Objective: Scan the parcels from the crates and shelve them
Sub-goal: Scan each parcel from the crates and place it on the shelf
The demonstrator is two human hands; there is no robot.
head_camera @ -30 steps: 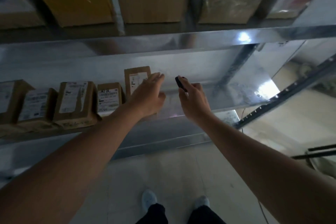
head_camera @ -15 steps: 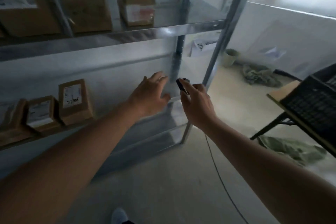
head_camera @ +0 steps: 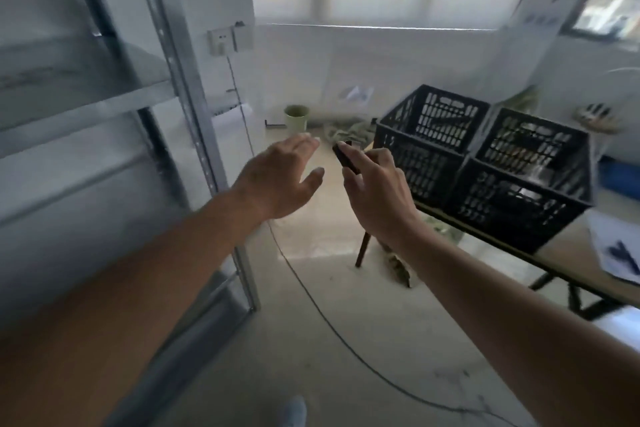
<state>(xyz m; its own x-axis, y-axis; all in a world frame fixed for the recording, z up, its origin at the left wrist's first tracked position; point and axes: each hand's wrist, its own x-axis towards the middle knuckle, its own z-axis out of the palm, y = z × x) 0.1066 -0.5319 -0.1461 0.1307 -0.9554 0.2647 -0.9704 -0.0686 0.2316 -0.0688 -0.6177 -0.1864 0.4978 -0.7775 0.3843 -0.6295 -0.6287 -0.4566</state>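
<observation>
Both hands have left the shelf: left hand spread and empty, right hand gripping the scanner. View now faces two black crates on the table. Likely next: fetching another parcel.

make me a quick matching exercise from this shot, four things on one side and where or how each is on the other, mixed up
Things:
1. left hand
2. right hand
3. black crates
4. green bin

Places or states:
A. side by side on the table
B. open, holding nothing
C. on the floor by the far wall
D. gripping a small black scanner

Pairs: 1-B, 2-D, 3-A, 4-C
</observation>
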